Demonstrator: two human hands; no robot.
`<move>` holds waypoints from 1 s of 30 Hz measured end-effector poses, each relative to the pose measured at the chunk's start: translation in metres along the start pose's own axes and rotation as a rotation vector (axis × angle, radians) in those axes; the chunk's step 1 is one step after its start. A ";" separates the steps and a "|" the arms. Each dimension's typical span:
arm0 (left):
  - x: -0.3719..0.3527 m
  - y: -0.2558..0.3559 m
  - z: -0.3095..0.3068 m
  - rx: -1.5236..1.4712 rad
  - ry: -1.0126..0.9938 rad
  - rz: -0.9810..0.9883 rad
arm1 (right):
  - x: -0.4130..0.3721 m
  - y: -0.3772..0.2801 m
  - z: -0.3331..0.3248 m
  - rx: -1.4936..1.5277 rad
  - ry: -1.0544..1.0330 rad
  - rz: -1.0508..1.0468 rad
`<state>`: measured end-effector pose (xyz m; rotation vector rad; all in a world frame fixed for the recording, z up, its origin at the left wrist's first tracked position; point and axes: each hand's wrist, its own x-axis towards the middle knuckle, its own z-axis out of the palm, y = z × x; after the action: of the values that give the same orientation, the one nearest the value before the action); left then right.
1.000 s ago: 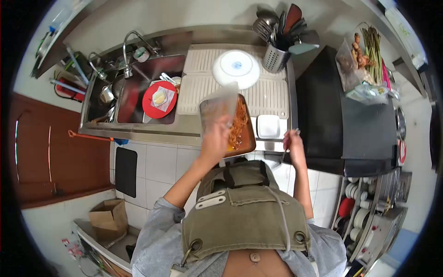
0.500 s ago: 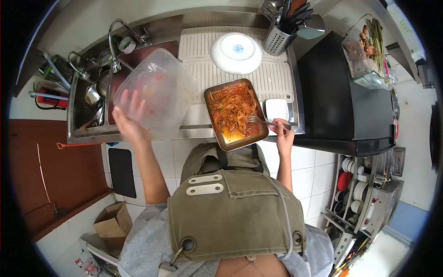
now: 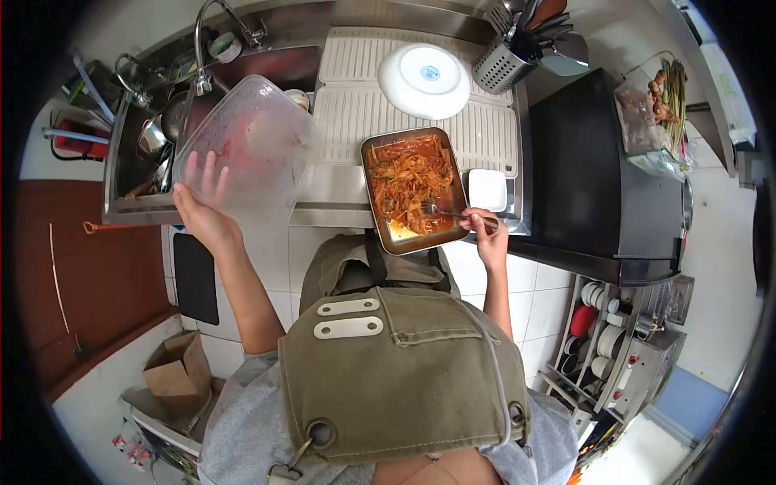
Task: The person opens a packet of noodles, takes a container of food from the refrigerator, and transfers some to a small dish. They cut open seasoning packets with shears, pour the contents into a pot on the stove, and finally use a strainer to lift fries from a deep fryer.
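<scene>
My left hand [image 3: 208,212] grips a clear plastic container [image 3: 263,153] from beneath, its fingers showing through the wall; the container hangs over the sink edge with reddish stains inside. In my right hand [image 3: 485,230] is a fork [image 3: 461,216], its tines down in the reddish, shredded food [image 3: 408,182]. That food lies in a rectangular metal tray [image 3: 461,196] at the counter's front edge, with yellowish oil at the near end. A small white dish [image 3: 487,191] sits right of the tray, and an upturned white bowl [image 3: 424,81] rests behind it.
A faucet [image 3: 200,48] stands over the sink [image 3: 295,69] at the left. Behind the bowl, to the right, is a metal utensil holder [image 3: 503,66]. A black appliance [image 3: 574,162] borders the counter on the right, with bagged vegetables [image 3: 659,105] on top.
The fork has shifted left and deeper into the food. My left hand and the clear container have moved slightly left in view, and the camera view has shifted a little.
</scene>
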<state>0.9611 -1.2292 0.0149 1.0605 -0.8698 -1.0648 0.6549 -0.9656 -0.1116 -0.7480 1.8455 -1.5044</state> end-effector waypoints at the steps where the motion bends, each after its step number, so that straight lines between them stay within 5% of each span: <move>1: -0.002 0.000 -0.002 0.003 0.011 -0.001 | 0.002 0.003 0.003 0.041 0.017 0.028; 7: -0.010 -0.007 -0.014 0.026 0.048 -0.017 | 0.008 0.027 0.004 0.440 0.178 0.356; 11: -0.017 -0.006 -0.015 0.048 0.080 -0.016 | 0.007 0.018 -0.007 0.535 0.178 0.315; 16: -0.020 -0.008 -0.015 0.061 0.099 -0.030 | 0.002 -0.011 -0.029 0.512 0.255 0.273; 22: -0.017 -0.016 -0.017 0.023 0.062 -0.012 | -0.002 -0.023 -0.045 -0.049 0.176 0.104; 30: -0.020 -0.014 -0.013 0.044 0.059 -0.028 | 0.008 0.005 -0.006 0.030 -0.065 0.173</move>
<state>0.9643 -1.2082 -0.0033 1.1383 -0.8365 -1.0370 0.6451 -0.9665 -0.1161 -0.6001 1.7870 -1.3782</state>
